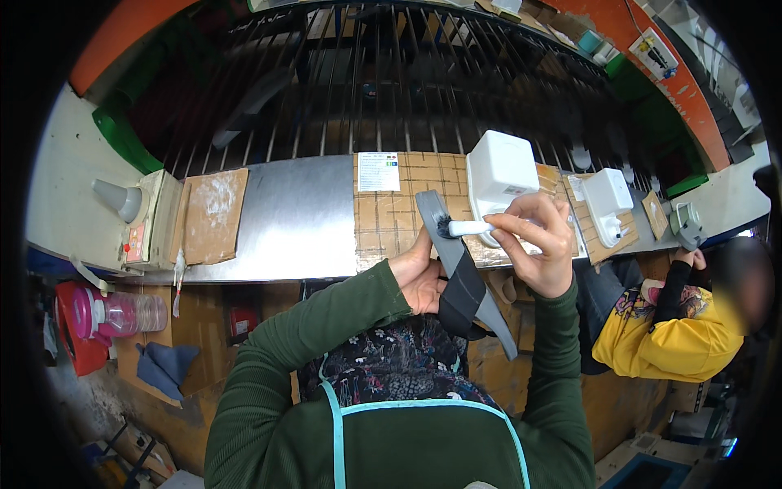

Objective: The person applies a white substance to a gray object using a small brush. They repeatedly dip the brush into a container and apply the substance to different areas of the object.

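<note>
My left hand (419,281) is closed round the middle of a grey sandal (493,316) with a wide black strap (462,292). The sandal is held tilted in front of my body, one end up toward the bench. Between the thumb and fingers of my right hand (541,243) is a brush (469,229) with a white handle. Its dark bristles touch the grey footbed near the upper end of the sandal. Just beyond my right hand stands a white container (502,165) with a spout-like base.
A metal bench edge (293,216) carries lined cardboard (387,224) and a paper sheet (378,171). Behind it lies a rack of metal rollers (350,106). Left are a control box (147,224), powdery cardboard (213,213) and a pink-lidded jug (114,314). A co-worker in yellow (652,346) sits right, by another white container (607,196).
</note>
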{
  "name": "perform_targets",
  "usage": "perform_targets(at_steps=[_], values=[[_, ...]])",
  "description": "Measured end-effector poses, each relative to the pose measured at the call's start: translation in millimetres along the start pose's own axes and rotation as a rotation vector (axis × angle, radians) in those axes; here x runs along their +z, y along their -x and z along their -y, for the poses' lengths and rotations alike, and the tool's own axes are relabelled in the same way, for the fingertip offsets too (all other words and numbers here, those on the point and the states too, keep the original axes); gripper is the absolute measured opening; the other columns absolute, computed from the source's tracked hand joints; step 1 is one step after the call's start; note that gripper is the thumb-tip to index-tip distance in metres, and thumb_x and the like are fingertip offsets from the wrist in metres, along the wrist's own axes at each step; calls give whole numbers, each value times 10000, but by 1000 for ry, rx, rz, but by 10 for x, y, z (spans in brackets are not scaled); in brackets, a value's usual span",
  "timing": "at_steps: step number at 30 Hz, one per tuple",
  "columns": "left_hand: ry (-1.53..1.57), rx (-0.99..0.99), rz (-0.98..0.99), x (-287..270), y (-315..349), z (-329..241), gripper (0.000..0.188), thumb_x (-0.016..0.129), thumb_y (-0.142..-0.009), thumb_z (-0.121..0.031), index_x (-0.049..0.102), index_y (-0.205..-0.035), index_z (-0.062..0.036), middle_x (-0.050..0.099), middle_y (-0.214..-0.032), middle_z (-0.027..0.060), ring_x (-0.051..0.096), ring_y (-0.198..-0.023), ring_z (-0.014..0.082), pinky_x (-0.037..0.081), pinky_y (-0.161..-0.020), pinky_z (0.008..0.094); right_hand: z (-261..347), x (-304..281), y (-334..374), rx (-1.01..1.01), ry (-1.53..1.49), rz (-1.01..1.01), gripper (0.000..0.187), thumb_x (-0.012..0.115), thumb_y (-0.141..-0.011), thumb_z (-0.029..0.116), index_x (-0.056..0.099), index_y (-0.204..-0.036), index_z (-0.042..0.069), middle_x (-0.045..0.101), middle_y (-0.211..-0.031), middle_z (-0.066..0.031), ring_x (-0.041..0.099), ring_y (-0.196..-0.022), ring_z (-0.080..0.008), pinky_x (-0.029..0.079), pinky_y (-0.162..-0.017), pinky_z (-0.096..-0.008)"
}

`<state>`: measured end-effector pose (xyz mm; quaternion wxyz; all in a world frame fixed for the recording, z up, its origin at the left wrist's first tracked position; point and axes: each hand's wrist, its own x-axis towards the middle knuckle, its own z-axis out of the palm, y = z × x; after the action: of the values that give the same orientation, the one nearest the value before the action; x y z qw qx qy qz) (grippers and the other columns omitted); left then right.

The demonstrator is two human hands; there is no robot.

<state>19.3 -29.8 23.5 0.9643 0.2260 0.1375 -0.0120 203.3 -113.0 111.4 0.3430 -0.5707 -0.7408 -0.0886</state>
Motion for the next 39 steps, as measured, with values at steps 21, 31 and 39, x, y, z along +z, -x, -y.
perform_targets(at_steps=[21,31,39], values=[[-57,-83,-84,-134,-9,272,975,197,-778,-848,399,-1370,-100,558,-1287,151,583,-1192,236,540,-929,451,-139,35,20,133,-129,88,184,791,-737,162,770,-917,131,590,-860,24,442,-630,-96,272,-740,-298],[-72,-47,-107,-12,28,210,939,184,-809,-826,410,-1361,-102,571,-1249,155,601,-1164,237,536,-937,450,-133,-52,3,28,-70,149,191,788,-734,154,773,-924,158,593,-865,31,450,-638,-99,280,-735,-298],[-46,-113,-90,-69,-13,210,974,129,-795,-846,415,-1360,-105,576,-1233,133,608,-1147,220,543,-930,437,-119,-48,55,23,-40,157,206,786,-726,144,771,-931,162,593,-867,35,467,-648,-100,279,-745,-302]])
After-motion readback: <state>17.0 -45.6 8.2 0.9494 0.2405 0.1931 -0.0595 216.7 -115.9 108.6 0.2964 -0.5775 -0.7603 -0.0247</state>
